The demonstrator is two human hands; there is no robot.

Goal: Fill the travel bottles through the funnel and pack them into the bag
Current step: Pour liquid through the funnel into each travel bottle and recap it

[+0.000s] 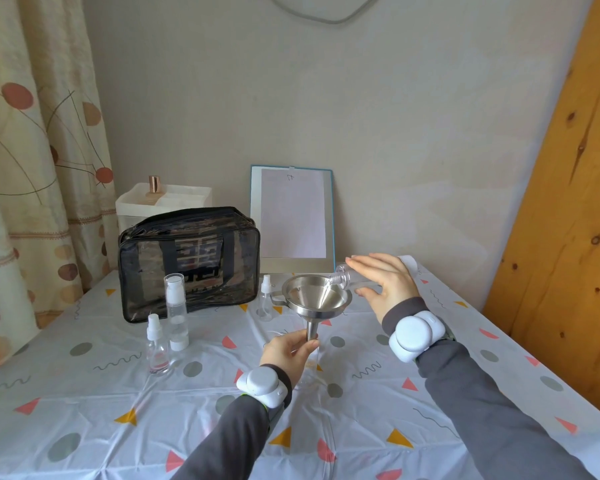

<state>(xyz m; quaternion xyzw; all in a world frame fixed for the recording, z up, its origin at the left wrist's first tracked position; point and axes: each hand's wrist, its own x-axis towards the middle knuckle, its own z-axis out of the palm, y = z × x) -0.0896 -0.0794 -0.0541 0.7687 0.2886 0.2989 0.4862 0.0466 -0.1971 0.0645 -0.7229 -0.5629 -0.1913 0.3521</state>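
A steel funnel [317,299] stands with its spout in a clear travel bottle [310,370]. My left hand [286,351] grips the bottle's top round the spout. My right hand [381,284] holds a clear bottle [342,276] tipped sideways, its open neck over the funnel's rim, and liquid runs into the bowl. A small spray bottle [157,344] and a taller pump bottle [176,311] stand at the left. Another spray bottle [266,299] stands behind the funnel. The transparent black bag [187,265] sits at the back left, zipped.
A patterned cloth covers the table [222,427]. A white organiser box [163,202] with a rose-gold capped bottle stands behind the bag. A clipboard with paper [293,216] leans on the wall. A curtain hangs at the left, a wooden board at the right.
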